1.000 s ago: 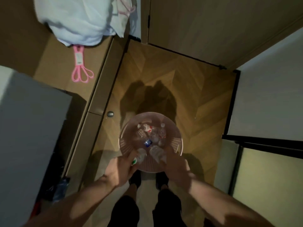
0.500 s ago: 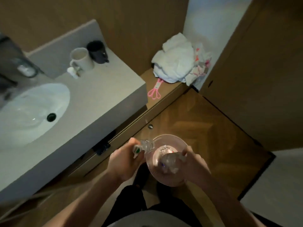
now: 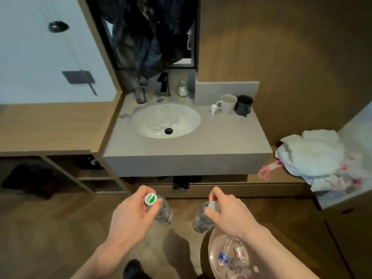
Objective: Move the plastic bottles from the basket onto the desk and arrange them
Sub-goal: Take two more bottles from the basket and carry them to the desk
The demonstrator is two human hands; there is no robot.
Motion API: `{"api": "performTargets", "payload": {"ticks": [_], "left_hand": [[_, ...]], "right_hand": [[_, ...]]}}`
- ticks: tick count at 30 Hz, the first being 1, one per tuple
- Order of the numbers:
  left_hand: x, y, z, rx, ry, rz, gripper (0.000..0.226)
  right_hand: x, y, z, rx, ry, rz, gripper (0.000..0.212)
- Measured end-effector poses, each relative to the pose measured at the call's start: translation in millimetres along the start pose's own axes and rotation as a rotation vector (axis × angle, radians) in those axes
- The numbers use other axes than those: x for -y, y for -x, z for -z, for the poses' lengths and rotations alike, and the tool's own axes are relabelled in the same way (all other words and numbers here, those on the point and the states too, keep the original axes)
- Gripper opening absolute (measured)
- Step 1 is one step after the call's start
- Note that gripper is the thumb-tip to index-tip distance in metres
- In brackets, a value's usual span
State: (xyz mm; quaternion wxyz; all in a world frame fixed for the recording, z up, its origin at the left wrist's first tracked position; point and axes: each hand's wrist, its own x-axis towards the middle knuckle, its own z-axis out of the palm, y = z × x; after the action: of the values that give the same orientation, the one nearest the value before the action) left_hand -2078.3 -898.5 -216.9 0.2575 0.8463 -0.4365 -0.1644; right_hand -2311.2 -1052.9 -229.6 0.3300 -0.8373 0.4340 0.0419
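Note:
My left hand point(image 3: 131, 215) grips a clear plastic bottle point(image 3: 164, 211) by its neck; the bottle has a white cap with a green mark and hangs upright above the floor. A second clear bottle point(image 3: 200, 219) with a pale cap is held at its top by my right hand point(image 3: 227, 215). Both bottles hang in front of the grey counter point(image 3: 201, 141), below its front edge. The round translucent basket point(image 3: 212, 250) stands on the floor at the lower right, partly hidden by my right forearm, with several more clear bottles point(image 3: 231, 260) inside.
A white sink basin point(image 3: 165, 120) is set into the counter. A cream mug point(image 3: 227, 103), a dark mug point(image 3: 243, 104), a small white bottle point(image 3: 214, 109), a glass point(image 3: 140, 94) and a black tap point(image 3: 164, 83) stand at the back. White laundry point(image 3: 314, 156) lies on the low ledge at right.
Both hands lifted a bottle each out of the basket and now hold them higher, in front of the counter. My view swung up from the floor to face the sink.

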Motion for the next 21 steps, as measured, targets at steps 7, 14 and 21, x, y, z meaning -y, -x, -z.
{"api": "performTargets", "payload": {"ticks": [7, 14, 21], "left_hand": [[86, 26, 110, -0.240, 0.149, 0.165, 0.014], [190, 55, 223, -0.369, 0.133, 0.200, 0.014], [294, 78, 297, -0.431, 0.030, 0.309, 0.020]], "right_hand": [[161, -50, -15, 0.082, 0.175, 0.304, 0.023], [322, -79, -62, 0.107, 0.254, 0.474, 0.021], [456, -96, -121, 0.136, 0.250, 0.620, 0.015]]}}
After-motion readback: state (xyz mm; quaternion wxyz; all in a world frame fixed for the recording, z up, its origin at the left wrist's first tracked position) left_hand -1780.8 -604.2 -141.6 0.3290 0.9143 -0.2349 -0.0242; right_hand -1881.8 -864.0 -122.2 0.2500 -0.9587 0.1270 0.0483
